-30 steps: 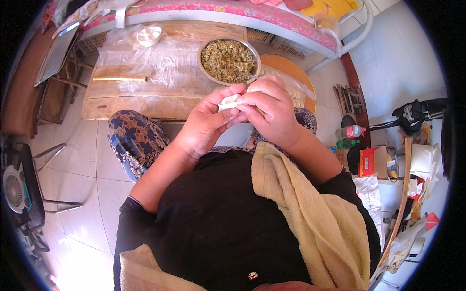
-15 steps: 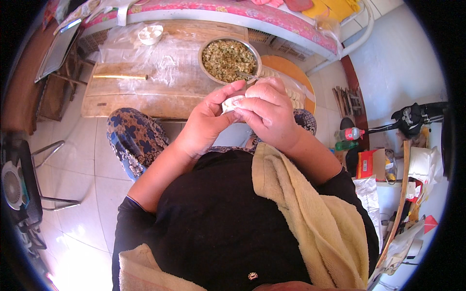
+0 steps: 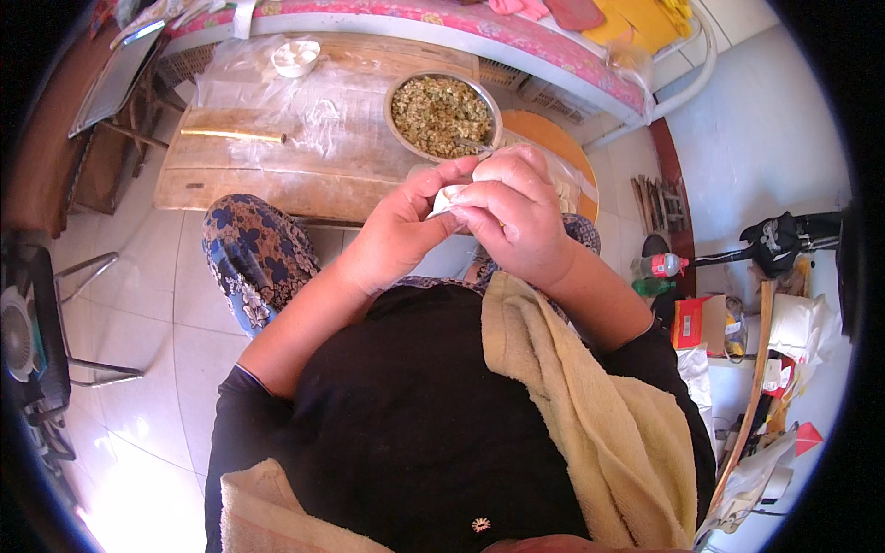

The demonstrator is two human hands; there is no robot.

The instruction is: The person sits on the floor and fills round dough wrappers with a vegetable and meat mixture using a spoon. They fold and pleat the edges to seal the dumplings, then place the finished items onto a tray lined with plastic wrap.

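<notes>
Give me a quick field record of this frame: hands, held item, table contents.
left hand: cupped under a small white dough piece, fingers curled up around it
right hand: closed over the same dough piece from above, pinching it
filling: metal bowl of chopped greenish-brown mix, just beyond the hands
table: low wooden board, plastic sheet on it
rolling pin: lying on the table, left of the bowl
dough lump: far left corner of the table
lap: yellow towel over black top

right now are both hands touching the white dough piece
Touching. The head view shows the left hand cupping the dough piece from below while the right hand pinches its edge, with no gap visible.
</notes>
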